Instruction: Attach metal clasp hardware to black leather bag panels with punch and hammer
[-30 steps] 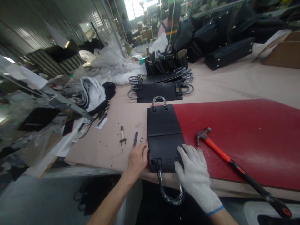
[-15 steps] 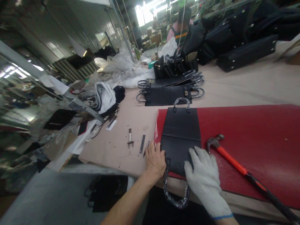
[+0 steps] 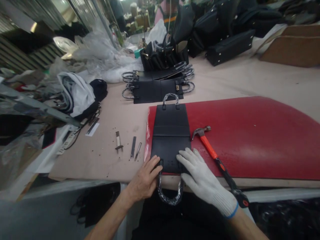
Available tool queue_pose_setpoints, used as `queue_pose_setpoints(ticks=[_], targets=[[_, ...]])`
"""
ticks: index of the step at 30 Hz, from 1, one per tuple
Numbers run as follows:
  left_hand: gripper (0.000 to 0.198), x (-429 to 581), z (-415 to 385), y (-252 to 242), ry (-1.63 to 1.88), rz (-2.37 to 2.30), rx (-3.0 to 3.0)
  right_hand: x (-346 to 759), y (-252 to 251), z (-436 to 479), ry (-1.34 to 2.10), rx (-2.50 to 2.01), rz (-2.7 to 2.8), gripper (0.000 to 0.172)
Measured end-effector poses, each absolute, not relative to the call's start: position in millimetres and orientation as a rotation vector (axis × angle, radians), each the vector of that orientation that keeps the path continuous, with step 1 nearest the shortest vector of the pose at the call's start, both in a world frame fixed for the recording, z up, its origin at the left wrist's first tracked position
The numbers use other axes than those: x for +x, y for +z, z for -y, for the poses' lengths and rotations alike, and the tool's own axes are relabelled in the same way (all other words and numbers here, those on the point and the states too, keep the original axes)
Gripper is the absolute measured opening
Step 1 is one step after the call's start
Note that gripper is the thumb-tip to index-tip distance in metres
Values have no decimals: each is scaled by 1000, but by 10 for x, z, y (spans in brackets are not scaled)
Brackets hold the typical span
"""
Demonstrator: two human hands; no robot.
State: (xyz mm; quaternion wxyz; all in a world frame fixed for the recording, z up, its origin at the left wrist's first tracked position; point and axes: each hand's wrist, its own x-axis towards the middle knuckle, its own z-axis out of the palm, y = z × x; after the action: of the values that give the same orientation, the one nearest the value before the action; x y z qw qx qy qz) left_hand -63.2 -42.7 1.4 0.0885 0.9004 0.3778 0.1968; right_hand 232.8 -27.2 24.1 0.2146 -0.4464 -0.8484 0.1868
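Observation:
A black bag panel (image 3: pixel 171 121) lies lengthwise across the left end of a red mat (image 3: pixel 232 133). Its far handle (image 3: pixel 171 95) and near handle (image 3: pixel 171 202) are wrapped in clear film; the near one hangs over the table edge. My bare left hand (image 3: pixel 145 178) rests its outstretched fingertips on the panel's lower left edge, by the handle's base; its thumb is hidden. In a white knitted glove, my right hand (image 3: pixel 197 173) lies with fingers spread on the lower right part of the panel. Right of that hand, a claw hammer (image 3: pixel 209 146) with an orange and black handle lies on the mat.
Left of the mat lie a pronged punch (image 3: pixel 118 142), a flat metal strip (image 3: pixel 133 146) and a thin metal rod (image 3: pixel 138 151). Behind are stacked black panels (image 3: pixel 157 90), black bags (image 3: pixel 227 48) and plastic film (image 3: pixel 107 66). A person (image 3: pixel 162 16) is in the background.
The view has shifted to the right and down. My left hand has drawn back toward the panel's near corner. My right hand still lies on the panel, its fingers spread wider.

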Motion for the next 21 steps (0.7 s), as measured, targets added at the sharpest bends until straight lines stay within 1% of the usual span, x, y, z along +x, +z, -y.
queue_pose_setpoints(ticks=[3, 5, 7, 9, 11, 15, 21], targets=[[49, -683, 514, -100, 752, -1144, 2741, 2351, 239, 281, 571, -1240, 2338, 72], [47, -687, 559, -155, 846, -1174, 2739, 2329, 225, 258, 576, -1265, 2313, 75], [45, -648, 572, -148, 875, -1231, 2706, 2273, 205, 229, 535, -1326, 2265, 71], [42, -562, 542, -92, 847, -1306, 2642, 2194, 180, 191, 471, -1388, 2198, 63], [40, -450, 477, -26, 813, -1386, 2567, 2116, 152, 147, 407, -1421, 2145, 59], [41, -292, 348, 33, 767, -1515, 2462, 2020, 114, 79, 340, -1439, 2187, 60], [44, -335, 367, 39, 698, -1447, 2464, 1992, 97, 90, 278, -1458, 2208, 54]])
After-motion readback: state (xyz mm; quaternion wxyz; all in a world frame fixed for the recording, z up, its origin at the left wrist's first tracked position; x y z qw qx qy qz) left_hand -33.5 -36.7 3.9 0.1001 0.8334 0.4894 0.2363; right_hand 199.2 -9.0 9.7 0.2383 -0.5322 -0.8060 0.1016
